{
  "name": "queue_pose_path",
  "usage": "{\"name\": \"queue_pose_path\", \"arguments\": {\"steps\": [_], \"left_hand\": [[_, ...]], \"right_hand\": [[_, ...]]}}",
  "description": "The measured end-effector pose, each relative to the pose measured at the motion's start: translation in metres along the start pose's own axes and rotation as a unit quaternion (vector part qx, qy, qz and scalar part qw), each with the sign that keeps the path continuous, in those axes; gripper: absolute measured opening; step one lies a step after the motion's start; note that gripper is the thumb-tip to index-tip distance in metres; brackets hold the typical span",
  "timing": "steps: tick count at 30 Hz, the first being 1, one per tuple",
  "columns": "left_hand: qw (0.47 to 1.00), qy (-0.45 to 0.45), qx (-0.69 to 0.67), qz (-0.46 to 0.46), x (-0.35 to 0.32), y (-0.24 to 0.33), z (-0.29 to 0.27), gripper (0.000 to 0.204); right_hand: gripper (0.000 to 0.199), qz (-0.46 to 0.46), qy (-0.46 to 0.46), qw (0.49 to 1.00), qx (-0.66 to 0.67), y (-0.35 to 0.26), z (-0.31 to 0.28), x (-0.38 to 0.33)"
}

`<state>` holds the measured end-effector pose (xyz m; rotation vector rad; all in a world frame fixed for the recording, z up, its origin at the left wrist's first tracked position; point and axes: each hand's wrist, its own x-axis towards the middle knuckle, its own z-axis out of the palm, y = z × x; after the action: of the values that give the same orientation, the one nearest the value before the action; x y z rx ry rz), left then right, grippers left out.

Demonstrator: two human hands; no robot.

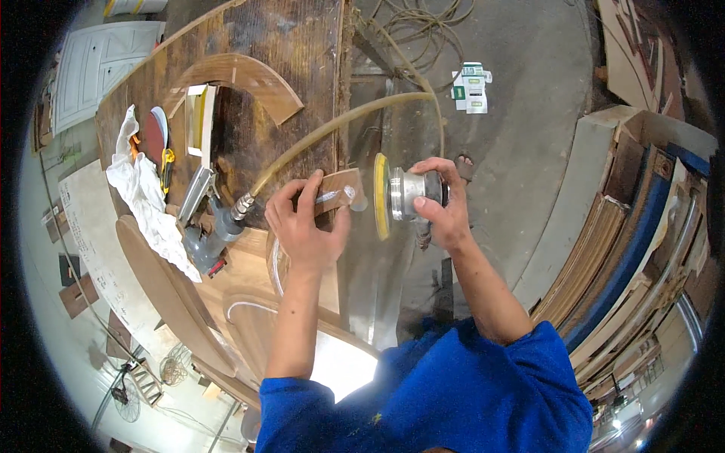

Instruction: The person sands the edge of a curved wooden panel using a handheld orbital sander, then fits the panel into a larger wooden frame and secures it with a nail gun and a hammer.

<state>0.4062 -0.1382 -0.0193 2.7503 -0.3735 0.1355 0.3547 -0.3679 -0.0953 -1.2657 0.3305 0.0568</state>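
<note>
Left hand [303, 235] pinching wood block [332, 184], likely light, stiff. At block's three o'clock, right hand [450, 217] clasping heavy-looking sander [408, 193] round body, best hold; far fingertips hiding.

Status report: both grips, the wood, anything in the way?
Left grip holding brown wooden piece with white streaks. Right grip around round silver sander, yellow disc pad apart from wood. Amber hose arches beyond, not between them.

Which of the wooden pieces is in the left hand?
The small white-marked brown block: the left hand grips it, whereas the arched piece lies untouched on the table.
</note>
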Motion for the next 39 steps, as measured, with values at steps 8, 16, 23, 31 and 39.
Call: {"name": "queue_pose_path", "arguments": {"steps": [8, 16, 23, 31, 39], "left_hand": [[0.999, -0.004, 0.034, 0.005, -0.001, -0.006, 0.001, 0.068], [0.999, 0.021, 0.021, 0.019, 0.003, -0.007, -0.001, 0.064], [1.0, 0.025, 0.01, 0.001, 0.001, -0.012, -0.001, 0.059], [0.999, 0.029, 0.007, 0.017, -0.001, -0.015, -0.001, 0.058], [1.0, 0.022, 0.011, 0.015, -0.001, -0.016, -0.002, 0.063]], "right_hand": [[0.043, 0.034, -0.007, 0.998, 0.048, 0.005, 0.007, 0.025], [0.049, 0.015, -0.03, 0.996, 0.078, 0.012, 0.016, 0.026], [0.041, 0.022, -0.027, 0.998, 0.056, 0.0, 0.024, 0.023], [0.04, 0.043, -0.016, 0.996, 0.079, -0.012, 0.03, 0.022], [0.046, 0.004, -0.031, 0.999, 0.03, -0.004, 0.027, 0.021]]}}
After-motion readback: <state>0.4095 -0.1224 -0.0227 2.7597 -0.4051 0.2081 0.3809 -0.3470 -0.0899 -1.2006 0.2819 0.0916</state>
